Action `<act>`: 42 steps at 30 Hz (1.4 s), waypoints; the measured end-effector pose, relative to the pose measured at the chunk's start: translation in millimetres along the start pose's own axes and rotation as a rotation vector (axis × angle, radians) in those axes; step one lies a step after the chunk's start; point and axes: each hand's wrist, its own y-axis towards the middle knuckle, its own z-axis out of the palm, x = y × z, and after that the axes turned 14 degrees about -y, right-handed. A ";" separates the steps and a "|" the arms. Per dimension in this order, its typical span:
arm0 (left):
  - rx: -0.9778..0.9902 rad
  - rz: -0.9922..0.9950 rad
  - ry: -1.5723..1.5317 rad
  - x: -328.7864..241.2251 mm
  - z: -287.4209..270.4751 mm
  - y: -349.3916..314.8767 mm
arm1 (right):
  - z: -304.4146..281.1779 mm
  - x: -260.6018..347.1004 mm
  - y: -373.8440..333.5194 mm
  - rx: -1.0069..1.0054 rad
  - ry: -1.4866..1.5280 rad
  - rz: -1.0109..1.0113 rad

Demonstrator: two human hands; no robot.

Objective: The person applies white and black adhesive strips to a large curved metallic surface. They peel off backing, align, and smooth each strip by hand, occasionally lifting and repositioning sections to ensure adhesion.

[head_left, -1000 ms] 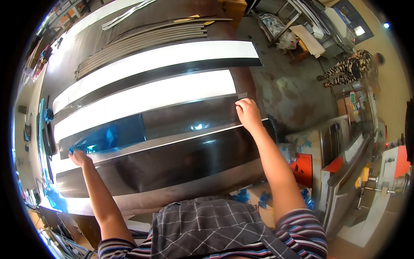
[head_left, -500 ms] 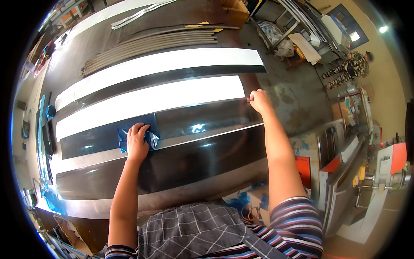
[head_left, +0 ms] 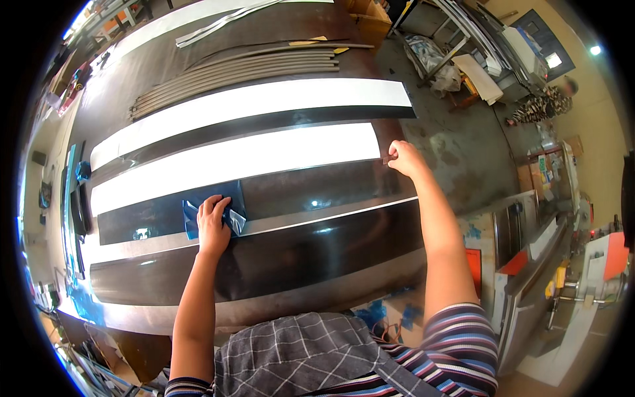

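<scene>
My left hand (head_left: 213,223) presses its curled fingers into a crumpled sheet of blue plastic film (head_left: 235,221). The film lies on a long, glossy dark strip (head_left: 291,192), left of the strip's middle. Over at the strip's right end, my right hand (head_left: 405,159) is closed in a pinch. A small dark bit shows at its fingertips, too small to name. Directly beyond the glossy strip runs a long white strip (head_left: 238,165). Nearer to me, a wide dark panel (head_left: 331,251) with a thin white far edge lies on the table.
Farther back lie another white strip (head_left: 264,102), a bundle of grey rods (head_left: 245,76) and folded white strips (head_left: 225,23). Blue film scraps (head_left: 86,301) hang at the table's left corner. To the right, a person (head_left: 546,106) stands beyond the dark floor (head_left: 456,152), near stacked material.
The whole view has shifted slightly, so the table sits a little lower and farther right. My left hand stays on the blue film; my right hand stays at the strip's right end.
</scene>
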 end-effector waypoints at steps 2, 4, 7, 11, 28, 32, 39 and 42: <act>-0.002 -0.002 0.004 -1.0 0.2 -0.4 | -0.5 -1.9 1.8 0.050 0.006 0.003; 0.006 -0.008 -0.009 -1.6 -0.5 0.2 | -4.4 -1.4 1.2 0.092 -0.033 0.014; -0.004 -0.019 -0.012 -0.2 0.4 -1.6 | -8.0 8.2 -4.9 -0.082 -0.044 0.012; 0.006 -0.021 0.003 0.1 1.7 -1.3 | -10.6 8.5 -0.7 0.083 0.097 0.094; -0.066 0.002 -0.134 2.8 -1.3 5.1 | 9.4 179.4 -48.1 -0.230 0.325 -0.222; -0.116 -0.158 -0.577 -4.1 -20.8 6.1 | 35.3 265.8 -72.2 -0.316 0.356 -0.220; 1.037 -0.529 -0.301 -25.2 -155.1 -16.1 | 36.3 306.1 -85.0 -0.314 0.100 0.121; 0.932 -0.922 0.003 65.7 -230.8 -36.2 | 26.4 311.2 -86.9 -0.267 0.018 0.191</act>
